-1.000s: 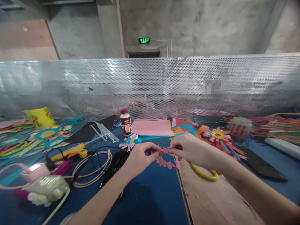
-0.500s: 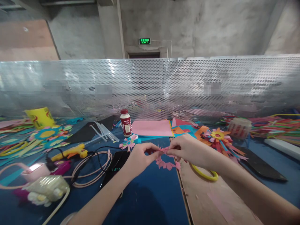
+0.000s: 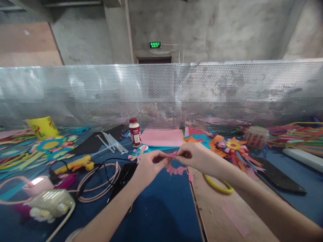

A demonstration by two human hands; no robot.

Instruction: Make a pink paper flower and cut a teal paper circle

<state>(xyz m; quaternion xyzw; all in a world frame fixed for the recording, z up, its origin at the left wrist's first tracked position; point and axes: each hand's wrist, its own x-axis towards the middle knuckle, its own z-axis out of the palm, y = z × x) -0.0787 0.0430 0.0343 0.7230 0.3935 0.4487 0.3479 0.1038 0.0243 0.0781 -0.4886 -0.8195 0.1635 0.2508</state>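
Observation:
Both hands pinch a ring of folded pink paper (image 3: 176, 170) with pointed, petal-like edges, held above the blue table. My left hand (image 3: 151, 168) is closed on its upper left side, thumb against fingertips. My right hand (image 3: 193, 155) grips the upper right side the same way. The far part of the ring shows between the fingertips, and the lower arc hangs toward me. A small pink paper scrap (image 3: 190, 178) lies under the right hand, near the board's edge. Close to my right forearm sits a yellow ring (image 3: 219, 188) on the wooden board.
On the left are a yellow glue gun (image 3: 75, 164), coiled cable (image 3: 98, 188), phone (image 3: 123, 178) and glue sticks (image 3: 111, 141). A red bottle (image 3: 135, 133) stands by pink paper sheets (image 3: 161, 137). Paper flowers (image 3: 233, 144) and a black tablet-like slab (image 3: 280, 176) lie right. A perforated metal screen (image 3: 161, 90) runs behind.
The two hands have drawn slightly closer at the top of the pink ring. Its arc now looks more closed and sits a little further left, apart from the pink scrap.

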